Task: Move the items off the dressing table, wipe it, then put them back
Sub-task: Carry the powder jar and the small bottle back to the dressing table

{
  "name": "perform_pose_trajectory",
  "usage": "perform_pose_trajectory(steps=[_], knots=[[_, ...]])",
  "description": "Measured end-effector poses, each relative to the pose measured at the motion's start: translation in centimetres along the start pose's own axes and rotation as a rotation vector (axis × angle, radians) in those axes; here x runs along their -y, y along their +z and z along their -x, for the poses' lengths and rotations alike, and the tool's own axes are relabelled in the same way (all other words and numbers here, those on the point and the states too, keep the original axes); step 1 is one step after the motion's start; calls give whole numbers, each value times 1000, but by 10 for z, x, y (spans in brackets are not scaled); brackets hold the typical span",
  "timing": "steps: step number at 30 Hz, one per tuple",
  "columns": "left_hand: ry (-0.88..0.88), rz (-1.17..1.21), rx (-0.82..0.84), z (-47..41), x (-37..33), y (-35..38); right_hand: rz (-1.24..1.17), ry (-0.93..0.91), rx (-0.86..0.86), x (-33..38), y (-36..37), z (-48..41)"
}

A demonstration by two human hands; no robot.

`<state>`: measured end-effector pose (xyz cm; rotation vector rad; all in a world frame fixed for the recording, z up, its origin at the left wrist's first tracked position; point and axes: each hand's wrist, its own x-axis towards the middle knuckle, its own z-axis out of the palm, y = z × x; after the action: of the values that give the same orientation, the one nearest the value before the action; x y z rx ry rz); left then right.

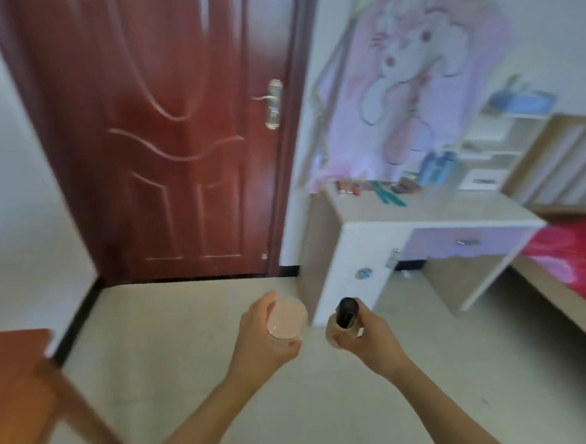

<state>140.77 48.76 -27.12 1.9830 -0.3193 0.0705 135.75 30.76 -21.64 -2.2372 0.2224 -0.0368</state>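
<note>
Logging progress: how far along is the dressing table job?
Done: cannot tell; wiping leaves no visible sign. In hand: left hand grips a pink-lidded jar, right hand a dark-capped bottle, away from the dressing table. Left: blue bottles and teal combs at its back, if not yet moved.

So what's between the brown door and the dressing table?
In the head view, just a narrow strip of white wall, black skirting below, lies between the brown door and the dressing table.
</note>
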Motion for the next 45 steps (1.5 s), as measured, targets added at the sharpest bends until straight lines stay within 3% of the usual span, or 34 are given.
perform_pose_trajectory(steps=[6,14,26,45], knots=[[95,112,182,5,-77,135,83,160,-300,-81,-128,60],[157,150,283,-28,-122,212,30,180,-416,-145,-200,65],[98,322,198,-178,-150,275,124,155,-340,-168,-268,-65],[58,185,270,-302,-132,375,34,205,-344,-257,-329,-211]])
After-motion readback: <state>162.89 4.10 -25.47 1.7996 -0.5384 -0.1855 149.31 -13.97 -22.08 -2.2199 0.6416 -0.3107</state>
